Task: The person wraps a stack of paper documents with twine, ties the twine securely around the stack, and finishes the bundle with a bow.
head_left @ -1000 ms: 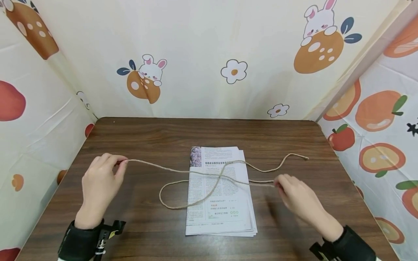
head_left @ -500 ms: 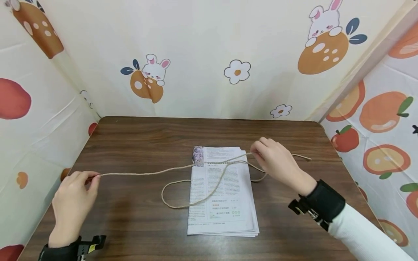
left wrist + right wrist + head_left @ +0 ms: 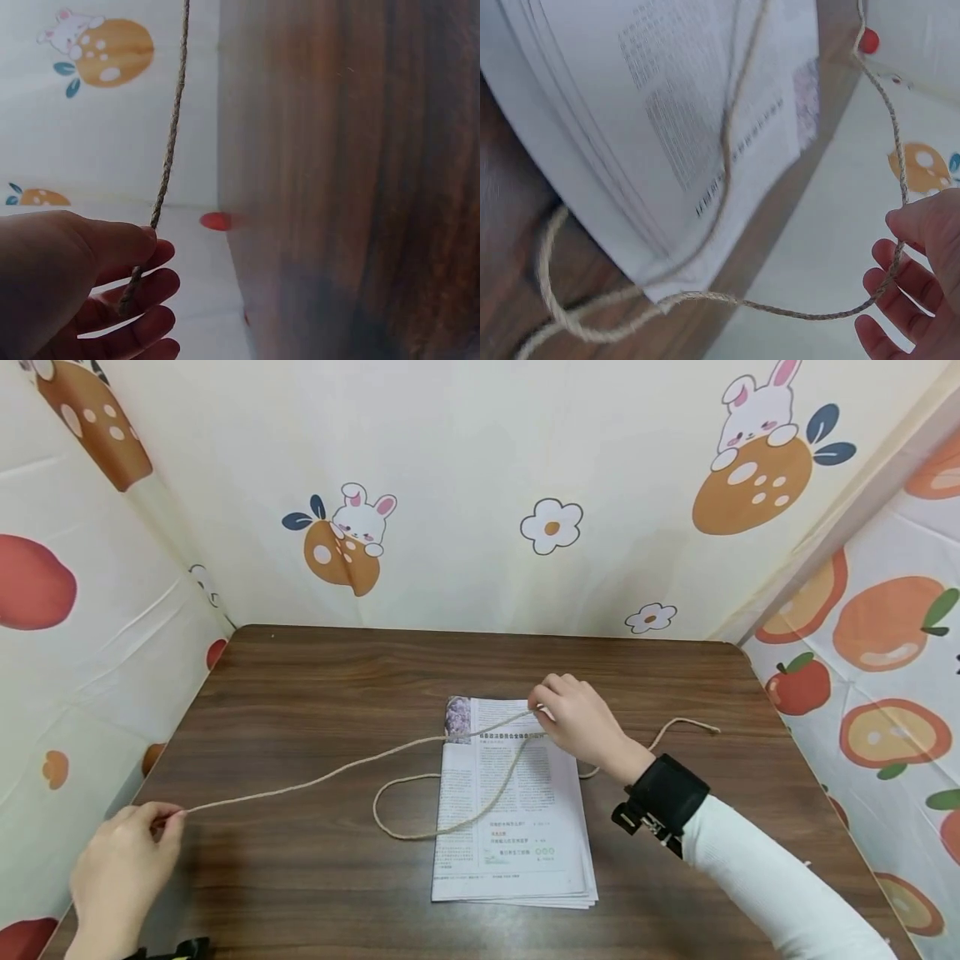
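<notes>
A folded newspaper stack (image 3: 525, 868) lies on the brown table, with a thin beige twine rope (image 3: 375, 757) passing beneath and across it. My left hand (image 3: 123, 872) is at the table's left side, pinching the rope close to one end between thumb and forefinger; a short tail shows past the fingers in the left wrist view. My right hand (image 3: 577, 722) pinches the same rope above the top right of the newspaper. From there the rope slopes down to the left hand. Another stretch curves over the printed page, forming a loop left of the stack. The right wrist view shows the rope (image 3: 897, 142) raised off the paper.
The wood-grain table (image 3: 315, 685) reaches back to a pale patterned curtain (image 3: 450, 552). A fruit-printed sheet (image 3: 892, 652) borders the right edge, another the left. The rope's other end (image 3: 712, 728) lies on the table at the back right.
My right hand moved from the right of the newspaper, up and left over its top corner. My left hand moved left and nearer the front edge, drawing its end of the rope along.
</notes>
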A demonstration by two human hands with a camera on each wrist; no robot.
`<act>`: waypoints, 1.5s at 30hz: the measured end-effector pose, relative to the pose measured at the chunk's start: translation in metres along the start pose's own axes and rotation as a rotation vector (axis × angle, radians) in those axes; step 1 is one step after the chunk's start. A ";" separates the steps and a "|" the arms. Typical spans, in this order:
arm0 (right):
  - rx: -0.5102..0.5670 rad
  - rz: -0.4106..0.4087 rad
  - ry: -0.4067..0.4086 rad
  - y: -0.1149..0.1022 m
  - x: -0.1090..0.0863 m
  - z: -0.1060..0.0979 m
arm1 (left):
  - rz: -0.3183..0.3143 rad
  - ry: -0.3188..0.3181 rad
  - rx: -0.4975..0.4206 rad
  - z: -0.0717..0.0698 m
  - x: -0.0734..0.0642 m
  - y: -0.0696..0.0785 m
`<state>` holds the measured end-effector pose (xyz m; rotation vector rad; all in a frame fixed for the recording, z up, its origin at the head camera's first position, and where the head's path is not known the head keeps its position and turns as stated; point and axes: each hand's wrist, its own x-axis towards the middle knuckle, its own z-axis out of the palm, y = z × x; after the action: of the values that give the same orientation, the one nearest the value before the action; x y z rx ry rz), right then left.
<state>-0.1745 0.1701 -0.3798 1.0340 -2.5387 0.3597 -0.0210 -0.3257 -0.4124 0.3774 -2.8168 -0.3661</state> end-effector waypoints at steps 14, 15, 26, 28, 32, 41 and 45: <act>0.032 -0.142 -0.080 -0.022 -0.004 0.046 | 0.178 0.060 -0.011 0.018 0.005 0.028; 0.032 -0.151 -0.083 -0.023 -0.005 0.047 | 0.196 0.071 -0.017 0.018 0.006 0.033; 0.123 -0.153 -0.036 -0.019 -0.012 0.036 | 0.513 0.127 -0.103 0.034 0.011 0.118; 0.154 -0.157 -0.022 -0.019 -0.013 0.034 | 0.572 0.130 -0.123 0.039 0.010 0.135; 0.183 -0.198 -0.022 -0.021 -0.016 0.036 | 0.677 0.099 -0.149 0.050 0.005 0.169; 0.167 -0.220 -0.055 -0.033 -0.021 0.034 | 0.857 -0.015 -0.068 0.074 -0.016 0.226; 0.155 -0.172 -0.052 -0.031 -0.027 0.031 | 0.876 -0.065 -0.042 0.081 -0.023 0.238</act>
<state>-0.1423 0.1534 -0.4165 1.3254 -2.4745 0.4920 -0.0759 -0.0793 -0.4261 -0.8662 -2.6946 -0.2301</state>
